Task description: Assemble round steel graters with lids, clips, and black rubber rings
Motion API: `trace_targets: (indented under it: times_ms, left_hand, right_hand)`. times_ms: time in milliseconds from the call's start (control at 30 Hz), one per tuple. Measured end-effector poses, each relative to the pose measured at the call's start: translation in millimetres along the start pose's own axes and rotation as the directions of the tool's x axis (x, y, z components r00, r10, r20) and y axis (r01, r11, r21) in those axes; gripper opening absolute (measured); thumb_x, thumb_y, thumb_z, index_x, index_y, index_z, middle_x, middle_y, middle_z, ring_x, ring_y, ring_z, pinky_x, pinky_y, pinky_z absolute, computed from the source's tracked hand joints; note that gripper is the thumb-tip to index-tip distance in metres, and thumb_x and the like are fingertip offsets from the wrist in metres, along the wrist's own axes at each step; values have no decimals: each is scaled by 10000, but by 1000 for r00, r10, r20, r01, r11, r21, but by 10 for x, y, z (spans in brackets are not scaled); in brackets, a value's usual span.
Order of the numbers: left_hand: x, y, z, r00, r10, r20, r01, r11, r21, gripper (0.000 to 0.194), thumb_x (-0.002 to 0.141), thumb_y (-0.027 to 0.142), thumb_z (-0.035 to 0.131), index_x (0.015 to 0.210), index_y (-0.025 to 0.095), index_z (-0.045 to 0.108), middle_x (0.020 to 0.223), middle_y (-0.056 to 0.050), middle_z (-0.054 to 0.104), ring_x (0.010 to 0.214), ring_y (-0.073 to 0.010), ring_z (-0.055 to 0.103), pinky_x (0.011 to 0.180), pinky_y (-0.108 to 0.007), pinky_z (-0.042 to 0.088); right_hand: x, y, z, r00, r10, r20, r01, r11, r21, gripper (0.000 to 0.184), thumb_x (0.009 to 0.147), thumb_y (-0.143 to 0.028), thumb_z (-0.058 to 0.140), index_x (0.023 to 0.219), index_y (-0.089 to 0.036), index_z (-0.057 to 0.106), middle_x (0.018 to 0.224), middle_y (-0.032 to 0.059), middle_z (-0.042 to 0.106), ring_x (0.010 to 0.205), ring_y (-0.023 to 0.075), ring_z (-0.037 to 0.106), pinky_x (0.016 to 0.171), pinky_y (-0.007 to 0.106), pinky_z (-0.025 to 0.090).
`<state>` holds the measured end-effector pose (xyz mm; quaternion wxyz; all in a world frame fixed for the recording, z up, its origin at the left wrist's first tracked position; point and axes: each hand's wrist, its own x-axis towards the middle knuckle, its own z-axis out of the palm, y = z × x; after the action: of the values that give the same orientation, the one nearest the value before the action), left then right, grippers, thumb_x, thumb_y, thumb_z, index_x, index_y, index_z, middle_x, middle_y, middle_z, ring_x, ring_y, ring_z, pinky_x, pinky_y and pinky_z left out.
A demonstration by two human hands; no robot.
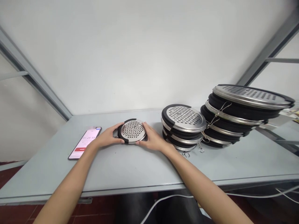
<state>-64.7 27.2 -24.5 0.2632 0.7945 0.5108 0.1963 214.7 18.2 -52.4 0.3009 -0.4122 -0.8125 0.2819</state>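
A small round perforated metal disc [133,130] with a black edge band lies flat on the grey table [140,171]. My left hand [107,136] grips it from the left, fingers at the far edge and thumb at the near one. On the opposite side, my right hand [153,137] holds the rim in the same way. Just right of my right hand stands a short stack of larger perforated discs [184,119] with black bands and wire loops. Whatever lies under the small disc is hidden.
A phone [86,141] showing a running timer lies left of my left hand. A taller, leaning stack of bigger discs [249,96] stands at the right. Metal frame posts [46,87] rise at both sides before a white wall [144,56]. A white cable [170,196] hangs below the table edge.
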Motion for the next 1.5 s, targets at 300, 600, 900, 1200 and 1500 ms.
trace_targets:
  times_ms: [300, 600, 900, 1200, 1500]
  left_hand:
    - [-13, 33, 7, 999, 37, 3, -37, 999, 1, 852, 721, 498, 766, 1465, 275, 416, 1531, -70, 436, 1399, -306, 414, 1164, -481, 345]
    - [-7, 20, 22, 998, 45, 40, -45, 999, 5, 771, 767, 477, 735, 1451, 290, 431, 1518, -72, 426, 1395, -307, 405, 1167, -470, 334]
    - [-19, 39, 15, 999, 11, 49, -12, 1000, 23, 812, 774, 486, 723, 1482, 295, 375, 1547, -70, 399, 1405, -313, 393, 1166, -481, 336]
    - [-35, 15, -55, 997, -64, 36, 63, 997, 44, 928, 736, 545, 737, 1518, 273, 317, 1569, -80, 375, 1419, -335, 381, 1171, -505, 335]
    - [-22, -8, -16, 997, -17, 74, 17, 1000, -4, 851, 780, 506, 711, 1508, 296, 324, 1600, -49, 317, 1455, -294, 320, 1203, -466, 277]
  right_hand:
    - [-9, -5, 28, 999, -8, -40, 10, 999, 33, 986, 739, -429, 773, 1529, -154, 249, 1556, 188, 340, 1485, 338, 230, 1197, 507, 266]
    - [-7, 28, 91, 998, 30, -60, -29, 999, 15, 1013, 724, -495, 777, 1529, -157, 262, 1563, 197, 328, 1495, 339, 203, 1194, 525, 260]
    - [23, 19, 70, 996, -10, -83, 13, 999, 30, 979, 697, -464, 808, 1500, -201, 314, 1517, 176, 400, 1447, 342, 311, 1171, 537, 289]
    - [6, 67, -10, 995, -97, -33, 97, 995, 5, 885, 791, -486, 710, 1508, -186, 287, 1499, 179, 422, 1418, 332, 363, 1156, 518, 328]
    - [7, 51, -9, 997, -40, -64, 40, 999, -2, 924, 758, -485, 734, 1504, -151, 303, 1494, 201, 432, 1375, 349, 427, 1119, 513, 377]
